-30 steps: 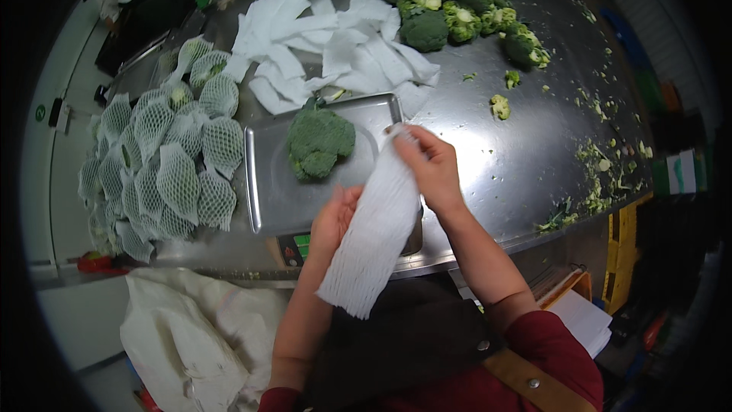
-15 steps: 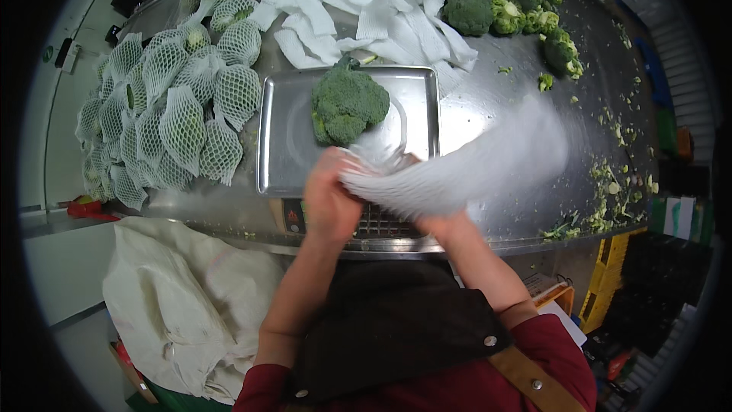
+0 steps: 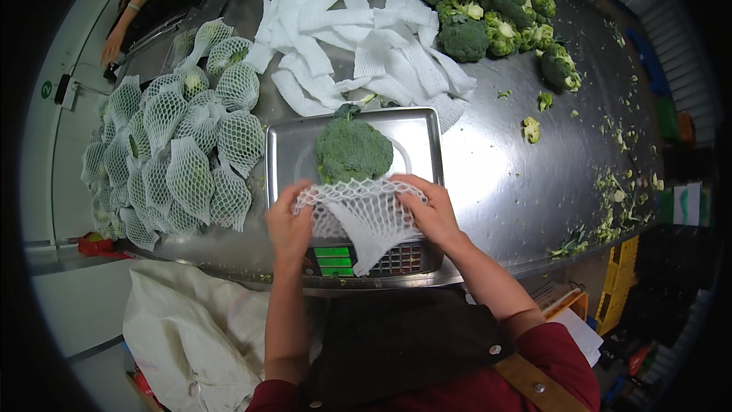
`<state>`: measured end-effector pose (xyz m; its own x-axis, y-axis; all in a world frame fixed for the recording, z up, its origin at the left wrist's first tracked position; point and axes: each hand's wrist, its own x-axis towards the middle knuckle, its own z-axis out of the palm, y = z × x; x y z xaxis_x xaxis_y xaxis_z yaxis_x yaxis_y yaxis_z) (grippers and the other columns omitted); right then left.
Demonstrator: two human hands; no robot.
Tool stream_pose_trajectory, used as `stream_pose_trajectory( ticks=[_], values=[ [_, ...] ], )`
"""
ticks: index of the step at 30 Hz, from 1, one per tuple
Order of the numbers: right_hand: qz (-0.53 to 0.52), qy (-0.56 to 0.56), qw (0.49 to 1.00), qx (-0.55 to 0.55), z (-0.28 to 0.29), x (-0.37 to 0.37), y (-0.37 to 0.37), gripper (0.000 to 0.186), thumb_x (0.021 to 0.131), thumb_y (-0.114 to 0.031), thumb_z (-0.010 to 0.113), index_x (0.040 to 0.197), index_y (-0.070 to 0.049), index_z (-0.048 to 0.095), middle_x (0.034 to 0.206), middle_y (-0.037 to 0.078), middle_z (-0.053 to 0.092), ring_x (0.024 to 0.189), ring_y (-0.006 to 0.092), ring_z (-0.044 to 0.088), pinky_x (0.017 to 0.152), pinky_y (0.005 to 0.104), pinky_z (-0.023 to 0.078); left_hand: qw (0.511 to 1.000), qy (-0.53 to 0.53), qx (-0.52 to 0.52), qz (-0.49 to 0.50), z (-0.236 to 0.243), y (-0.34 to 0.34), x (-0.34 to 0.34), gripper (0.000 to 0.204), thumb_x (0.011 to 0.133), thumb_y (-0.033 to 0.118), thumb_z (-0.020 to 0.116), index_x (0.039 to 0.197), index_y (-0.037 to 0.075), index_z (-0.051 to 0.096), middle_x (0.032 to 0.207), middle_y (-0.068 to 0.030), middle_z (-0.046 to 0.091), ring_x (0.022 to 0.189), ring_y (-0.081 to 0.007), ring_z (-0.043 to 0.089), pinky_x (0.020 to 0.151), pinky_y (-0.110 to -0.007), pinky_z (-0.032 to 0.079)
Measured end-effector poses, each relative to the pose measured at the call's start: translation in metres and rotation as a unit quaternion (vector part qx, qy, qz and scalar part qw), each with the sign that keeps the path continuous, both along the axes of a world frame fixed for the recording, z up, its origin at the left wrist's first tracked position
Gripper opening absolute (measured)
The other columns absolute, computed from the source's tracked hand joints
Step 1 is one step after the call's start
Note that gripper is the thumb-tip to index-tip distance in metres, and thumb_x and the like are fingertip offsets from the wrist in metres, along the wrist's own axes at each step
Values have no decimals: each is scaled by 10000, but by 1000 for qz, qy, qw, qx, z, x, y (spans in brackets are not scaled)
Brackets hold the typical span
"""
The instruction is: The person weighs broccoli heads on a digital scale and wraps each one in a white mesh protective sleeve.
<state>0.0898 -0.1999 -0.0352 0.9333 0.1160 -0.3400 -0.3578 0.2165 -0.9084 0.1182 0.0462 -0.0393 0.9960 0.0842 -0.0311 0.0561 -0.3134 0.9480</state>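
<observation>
A white foam net sleeve is stretched wide between my two hands, its loose end hanging toward me. My left hand grips one side of its mouth, and my right hand grips the other. Just beyond the mouth, a head of broccoli sits on the steel pan of a weighing scale. The net's upper edge overlaps the near side of the broccoli. Below the hanging net, the scale's lit green display and part of its keypad show.
Several netted broccoli heads are piled at the left. Flat white net sleeves lie behind the scale, with bare broccoli heads at the back right. Trimmings litter the table's right side. A co-worker's arm shows at the far left.
The net sleeve, which was swinging out to the right, now hangs spread between both hands at the broccoli's near edge. A co-worker's arm has come into view, and the scale display shows lit.
</observation>
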Motion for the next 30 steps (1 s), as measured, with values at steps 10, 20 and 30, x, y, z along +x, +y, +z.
stream_pose_trajectory(
  ticks=[10,20,30],
  values=[
    [-52,-185,964,-183,20,45,25,196,862,-85,490,1003,15,583,888,128,556,828,215,569,722,317,446,920,55,-388,5,-33,-8,64,474,911,404,490,1066,-37,574,958,-106,640,865,-200,633,763,-302,519],
    [100,223,888,389,59,-14,11,456,964,-317,442,1180,75,524,1052,183,645,888,241,673,775,352,572,775,338,-533,34,12,-30,-60,445,954,379,356,1096,24,584,999,-116,648,901,-196,640,824,-339,528],
    [61,185,944,265,24,-36,73,384,930,-294,554,1143,25,547,976,108,654,790,145,652,649,256,540,945,41,-285,-152,-45,24,-63,475,964,397,404,1325,90,424,1292,-93,490,1158,-224,480,1001,-359,397]
  ],
)
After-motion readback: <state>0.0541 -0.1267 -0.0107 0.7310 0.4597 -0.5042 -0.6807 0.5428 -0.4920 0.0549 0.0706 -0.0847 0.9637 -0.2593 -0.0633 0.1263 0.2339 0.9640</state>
